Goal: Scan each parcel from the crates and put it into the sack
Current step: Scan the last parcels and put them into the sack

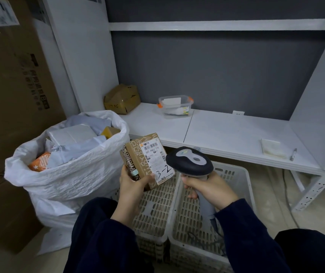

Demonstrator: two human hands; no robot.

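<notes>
My left hand (133,183) grips a small brown cardboard parcel (138,155) from below, its white shipping label marked "3-2" facing up. My right hand (209,187) holds a dark handheld scanner (189,160) by its grey handle, the scanner head just right of the parcel's label. Both are above two pale perforated crates (157,209) (234,174) on the floor. The white woven sack (73,174) stands to the left, open and holding several parcels.
A low white shelf (226,133) behind the crates carries a crumpled brown box (122,99), a clear plastic tub (176,105), a folded cloth (272,148) and a pen (293,154). Large cardboard boxes (10,85) stand at the left. My dark-trousered knees fill the bottom.
</notes>
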